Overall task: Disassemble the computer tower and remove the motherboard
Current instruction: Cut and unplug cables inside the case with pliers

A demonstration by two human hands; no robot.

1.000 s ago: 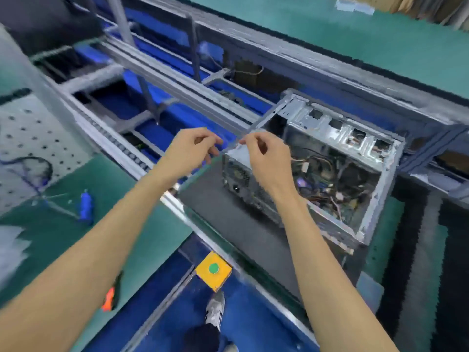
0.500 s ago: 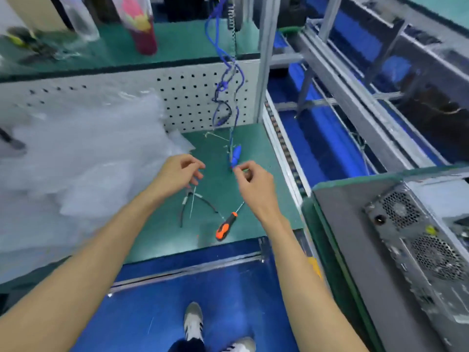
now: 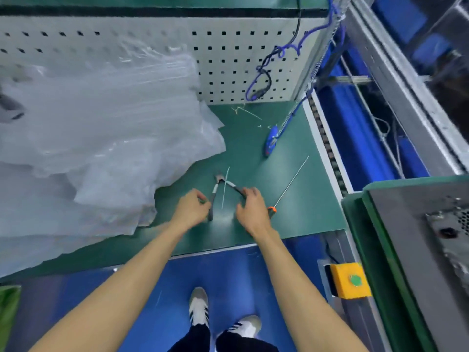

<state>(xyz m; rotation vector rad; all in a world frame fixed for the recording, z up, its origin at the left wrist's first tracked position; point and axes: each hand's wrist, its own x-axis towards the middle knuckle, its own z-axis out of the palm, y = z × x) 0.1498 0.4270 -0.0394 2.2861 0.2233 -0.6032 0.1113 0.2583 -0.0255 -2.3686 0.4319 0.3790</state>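
Note:
The computer tower (image 3: 449,237) lies on a grey pad at the right edge, and only its rear corner with vents shows. Both my hands are over the green mat (image 3: 291,219) to its left. Cutting pliers (image 3: 215,191) lie there with their handles spread. My right hand (image 3: 251,212) curls its fingers over the end of the right handle. My left hand (image 3: 191,209) is curled just beside the left handle; whether it touches or holds anything is hidden. An orange-handled screwdriver (image 3: 272,210) lies partly under my right hand, its thin shaft pointing up and right.
A white cable tie (image 3: 224,189) lies between the plier handles. A blue tool (image 3: 271,141) hangs on a coiled cord near the pegboard (image 3: 228,62). Crumpled clear plastic wrap (image 3: 96,128) covers the mat's left half. A yellow box with a green button (image 3: 350,280) sits by the conveyor rail.
The view has swung left, away from the tower and down onto the mat. Both hands have dropped from mid-air to the pliers, the right now on a handle.

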